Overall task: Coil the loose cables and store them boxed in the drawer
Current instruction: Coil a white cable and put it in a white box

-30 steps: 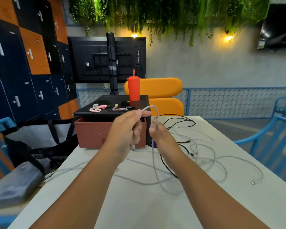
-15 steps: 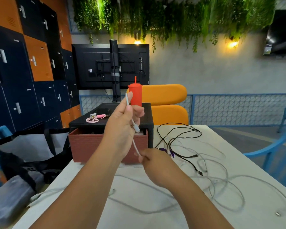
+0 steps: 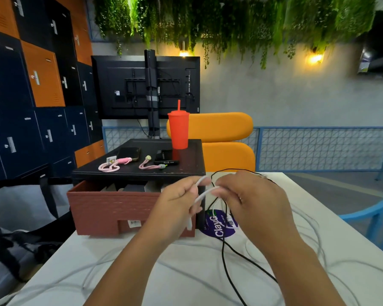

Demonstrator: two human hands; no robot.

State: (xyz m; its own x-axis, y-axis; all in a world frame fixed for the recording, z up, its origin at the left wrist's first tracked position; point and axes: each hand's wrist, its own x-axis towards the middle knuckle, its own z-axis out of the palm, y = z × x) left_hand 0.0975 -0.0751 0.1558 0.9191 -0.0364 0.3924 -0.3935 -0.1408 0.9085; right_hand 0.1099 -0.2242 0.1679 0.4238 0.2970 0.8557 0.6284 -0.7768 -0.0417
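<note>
A white cable (image 3: 205, 192) is folded into short loops between both hands, above the white table (image 3: 142, 272). My left hand (image 3: 175, 205) grips the loops, with the cable's end hanging down below its fingers. My right hand (image 3: 250, 199) pinches the same cable close beside it. A black cable (image 3: 228, 261) and more white cables (image 3: 314, 244) lie loose across the table. The reddish-brown drawer (image 3: 119, 208) stands pulled open under a black cabinet top (image 3: 164, 171), just behind my left hand; dark boxes show inside it.
On the cabinet top stand a red tumbler (image 3: 178, 131), a phone (image 3: 128, 153) and two pink coiled straps (image 3: 112, 165). A purple sticker (image 3: 219, 224) lies on the table. Bags (image 3: 20, 239) sit at the left, blue chairs (image 3: 374, 213) at the right.
My right hand rose from below to meet my left hand, and the left hand came down from beside the tumbler. The white cable is now doubled over between them.
</note>
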